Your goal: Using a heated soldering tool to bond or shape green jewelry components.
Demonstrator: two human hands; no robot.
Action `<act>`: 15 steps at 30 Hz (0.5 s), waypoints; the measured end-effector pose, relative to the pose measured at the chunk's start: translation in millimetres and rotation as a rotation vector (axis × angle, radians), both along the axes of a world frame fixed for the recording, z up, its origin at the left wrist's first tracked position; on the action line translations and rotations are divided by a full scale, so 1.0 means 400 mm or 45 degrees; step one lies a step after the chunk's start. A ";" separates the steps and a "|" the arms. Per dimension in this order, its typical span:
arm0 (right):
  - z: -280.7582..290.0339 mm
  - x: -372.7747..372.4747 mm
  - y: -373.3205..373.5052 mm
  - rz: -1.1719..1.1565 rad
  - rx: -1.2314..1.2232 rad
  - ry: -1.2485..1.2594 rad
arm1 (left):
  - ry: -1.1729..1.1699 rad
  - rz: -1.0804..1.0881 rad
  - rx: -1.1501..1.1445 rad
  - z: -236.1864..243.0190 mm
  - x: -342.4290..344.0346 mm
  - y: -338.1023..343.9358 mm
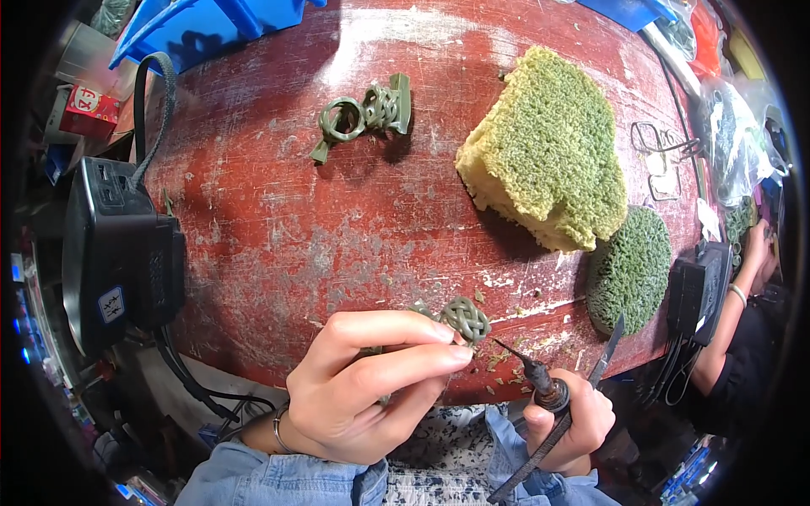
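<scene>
The green knotted wax piece [464,319] sits at the fingertips of your left hand [363,388], pinched at the near edge of the red tabletop [278,236], just left of the heated tool tip [516,354] that your right hand [569,426] grips together with a thin blade [609,350]. It looks light, small and probably brittle, with thin woven strands that could snap or soften under heat, so hold it by its outer rim, gently. Beyond your hands lie another green wax ring model [363,114] and a green-topped sponge [548,152].
</scene>
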State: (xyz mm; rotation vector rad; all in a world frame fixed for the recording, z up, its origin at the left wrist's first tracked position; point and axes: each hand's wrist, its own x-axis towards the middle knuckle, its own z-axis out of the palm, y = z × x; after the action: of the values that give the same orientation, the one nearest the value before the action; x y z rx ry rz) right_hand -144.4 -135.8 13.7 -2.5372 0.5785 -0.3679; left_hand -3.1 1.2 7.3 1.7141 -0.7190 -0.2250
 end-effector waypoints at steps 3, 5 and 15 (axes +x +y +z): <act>0.000 0.002 0.000 0.008 -0.011 0.004 | 0.000 0.006 0.002 0.000 0.000 -0.001; -0.001 0.005 -0.001 0.024 -0.027 0.019 | -0.036 0.011 0.002 -0.002 0.000 0.000; 0.002 0.009 0.001 0.031 -0.037 0.026 | -0.062 0.002 0.018 -0.001 0.000 0.000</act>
State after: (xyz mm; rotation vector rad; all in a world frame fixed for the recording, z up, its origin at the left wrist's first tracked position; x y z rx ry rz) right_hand -140.9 -135.4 14.5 -2.5760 0.5531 -0.3440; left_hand -3.2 1.4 6.9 1.7383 -0.7537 -0.1882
